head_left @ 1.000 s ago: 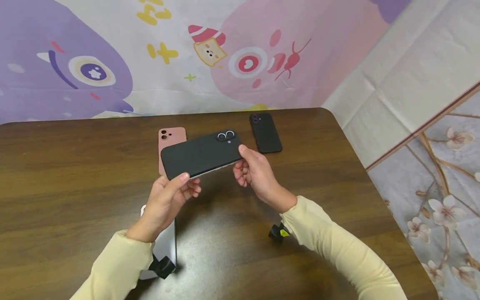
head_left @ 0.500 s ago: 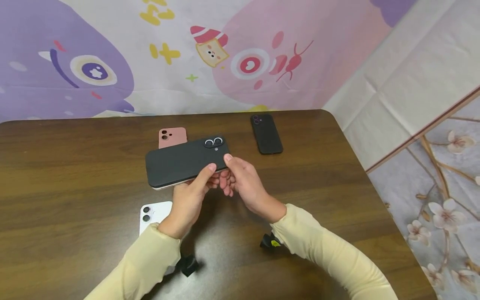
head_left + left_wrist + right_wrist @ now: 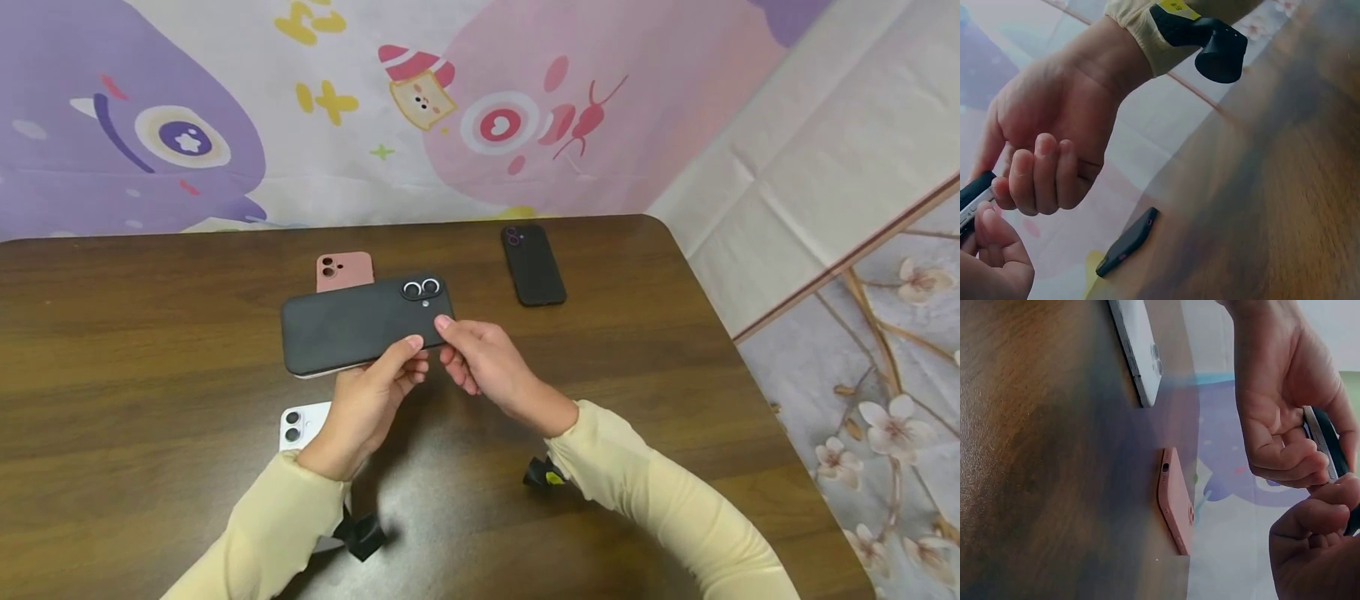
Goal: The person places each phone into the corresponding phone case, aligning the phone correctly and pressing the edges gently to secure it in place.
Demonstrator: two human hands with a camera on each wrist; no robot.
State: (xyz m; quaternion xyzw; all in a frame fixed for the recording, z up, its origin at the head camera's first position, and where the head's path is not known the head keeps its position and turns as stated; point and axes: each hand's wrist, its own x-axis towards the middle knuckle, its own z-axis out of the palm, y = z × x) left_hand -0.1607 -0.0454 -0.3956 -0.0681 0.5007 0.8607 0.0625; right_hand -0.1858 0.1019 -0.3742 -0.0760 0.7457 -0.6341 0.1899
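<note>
A phone in a black case (image 3: 352,325) is held up off the table in the head view, back facing up, two ringed lenses at its right end. A pale side edge with buttons (image 3: 1329,460) shows beside the black case in the right wrist view. My left hand (image 3: 367,408) pinches the near long side, thumb on the back and fingers beneath. My right hand (image 3: 491,362) pinches the near right corner by the lenses, its thumb close to the left thumb. The phone's underside is hidden in the head view.
A pink phone case (image 3: 345,268) lies behind the held phone, partly covered by it in the head view. A black phone case (image 3: 534,268) lies at the back right. Under my left forearm is a white phone (image 3: 300,423). A printed cloth (image 3: 337,167) hangs behind the wooden table (image 3: 135,358).
Both hands have brought the phone left and slightly nearer. My left hand has slid along its near edge towards the lens end, closer to my right hand. More of the white phone's lens end shows.
</note>
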